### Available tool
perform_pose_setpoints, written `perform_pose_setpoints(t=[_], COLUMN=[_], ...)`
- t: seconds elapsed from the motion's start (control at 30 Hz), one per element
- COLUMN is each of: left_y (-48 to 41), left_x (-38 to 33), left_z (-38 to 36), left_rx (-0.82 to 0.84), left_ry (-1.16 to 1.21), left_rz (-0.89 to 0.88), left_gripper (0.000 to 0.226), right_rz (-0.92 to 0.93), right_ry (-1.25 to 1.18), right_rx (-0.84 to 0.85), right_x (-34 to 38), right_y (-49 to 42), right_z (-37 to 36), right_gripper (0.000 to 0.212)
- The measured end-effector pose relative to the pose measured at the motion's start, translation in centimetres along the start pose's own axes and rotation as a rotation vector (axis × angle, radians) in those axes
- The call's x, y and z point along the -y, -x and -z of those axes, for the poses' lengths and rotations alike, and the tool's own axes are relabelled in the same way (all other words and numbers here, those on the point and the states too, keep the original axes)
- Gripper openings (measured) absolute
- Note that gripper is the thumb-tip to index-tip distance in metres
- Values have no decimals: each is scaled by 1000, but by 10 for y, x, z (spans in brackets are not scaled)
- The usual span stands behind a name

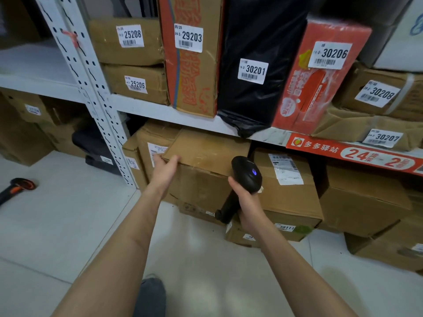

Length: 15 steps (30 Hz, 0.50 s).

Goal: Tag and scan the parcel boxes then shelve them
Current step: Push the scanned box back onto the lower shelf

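Under shelf [174, 115] 24-2 | left grip [165, 170] holds cardboard box [206, 161] corner | right grip [245, 199] holds black scanner [247, 173] | box closed

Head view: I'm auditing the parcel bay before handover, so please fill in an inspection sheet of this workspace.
Surface: pale tiled floor; white rack stands on it.
Job's things: cardboard box in the lower bay; black scanner, blue light lit.
Clutter: orange-black scanner lying on the floor at left.
Grips: left hand holds the box's top left corner; right hand holds the black scanner's handle.
Cables: nothing seen.
Surroundings: tagged parcels on the upper shelf; red shelf label.
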<state>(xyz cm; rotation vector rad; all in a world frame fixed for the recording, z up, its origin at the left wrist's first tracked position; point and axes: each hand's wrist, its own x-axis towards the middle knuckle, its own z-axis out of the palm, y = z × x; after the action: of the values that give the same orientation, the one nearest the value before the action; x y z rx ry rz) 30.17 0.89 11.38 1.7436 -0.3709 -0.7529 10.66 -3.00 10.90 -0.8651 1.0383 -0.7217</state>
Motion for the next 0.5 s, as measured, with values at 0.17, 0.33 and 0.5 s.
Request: perform_pose_setpoints(t=[0.17,0.33,0.5], left_y=[21,48,96], left_x=[5,19,29], left_z=[10,32,54], left_rx=[-58,-64,-54], left_ry=[17,-22,-3], left_rz=[15,14,60], left_gripper=[51,52,52], right_rz=[-7,14,-1], right_ry=[-17,-27,-15], right_rx=[62,106,88], right_x=[-10,-20,-22], right_y=[27,62,101], right_z=[9,14,27], right_gripper=[60,47,55])
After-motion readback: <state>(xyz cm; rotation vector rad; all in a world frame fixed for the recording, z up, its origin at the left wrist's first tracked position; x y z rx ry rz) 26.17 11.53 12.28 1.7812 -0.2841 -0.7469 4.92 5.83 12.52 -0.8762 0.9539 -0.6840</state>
